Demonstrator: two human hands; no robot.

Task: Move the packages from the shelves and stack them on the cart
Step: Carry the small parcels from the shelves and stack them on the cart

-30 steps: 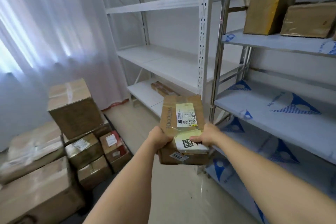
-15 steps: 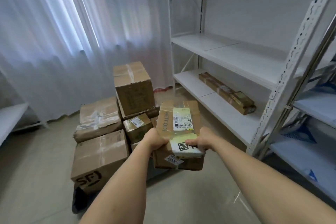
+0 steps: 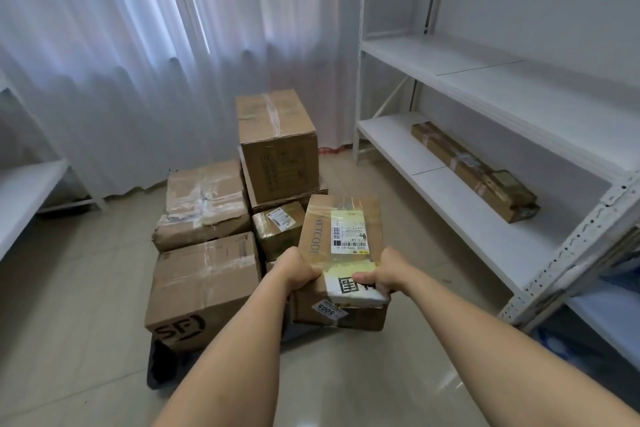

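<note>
The white shelves [image 3: 485, 156] on the right hold one long brown package [image 3: 474, 172]. On the floor sits a pile of brown boxes [image 3: 207, 239]; the front one says "SF". Both arms reach out straight. The left hand [image 3: 298, 269] and right hand [image 3: 382, 276] grip a taped brown box [image 3: 341, 253] in the air beside the pile. It reads "WITCODE" and "5005".

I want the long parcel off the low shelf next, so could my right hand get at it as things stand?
Probably not yet: the right hand and the left hand both grip the labelled box. The long parcel itself lies in the open on the white shelf.
</note>
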